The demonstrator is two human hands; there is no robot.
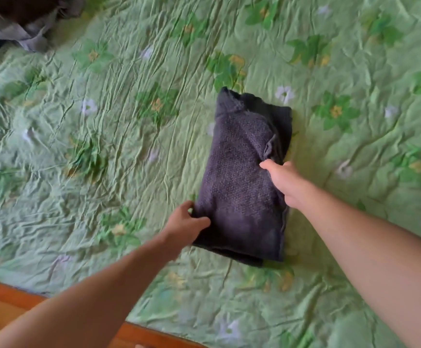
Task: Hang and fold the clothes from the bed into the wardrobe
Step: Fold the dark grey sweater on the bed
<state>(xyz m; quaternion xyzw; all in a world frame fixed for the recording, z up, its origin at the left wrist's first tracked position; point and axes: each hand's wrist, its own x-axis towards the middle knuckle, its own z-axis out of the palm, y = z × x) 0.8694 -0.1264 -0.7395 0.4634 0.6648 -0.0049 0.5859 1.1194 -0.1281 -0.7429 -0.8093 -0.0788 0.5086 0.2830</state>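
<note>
The dark knit sweater point(242, 177) is already folded into a tidy rectangle. It's lying on the bed point(104, 121) not far from the near edge, a bit right of middle, with its long side running away from you.

Your left hand point(184, 222) has the near-left corner, fingers curled round the edge and thumb on top. Your right hand point(283, 182) grips the right edge about halfway up with the thumb pressed on top. The fingers seem tucked underneath, though I can't actually see them.

Looks to me like the folding is basically done and the next bit is lifting it. There's a loose flap bunched up just above your right thumb, so I'd tuck or flatten that first. Then get both hands properly under the stack instead of just pinching the edges. Knit is floppy, and it'll sag and come unfolded if you lift it by the sides. Keep it flat as it comes up.

There's also a pile of clothes point(23, 23) waiting at the far-left corner, well apart from this one. The wooden floor point(1, 310) shows past the near edge.
</note>
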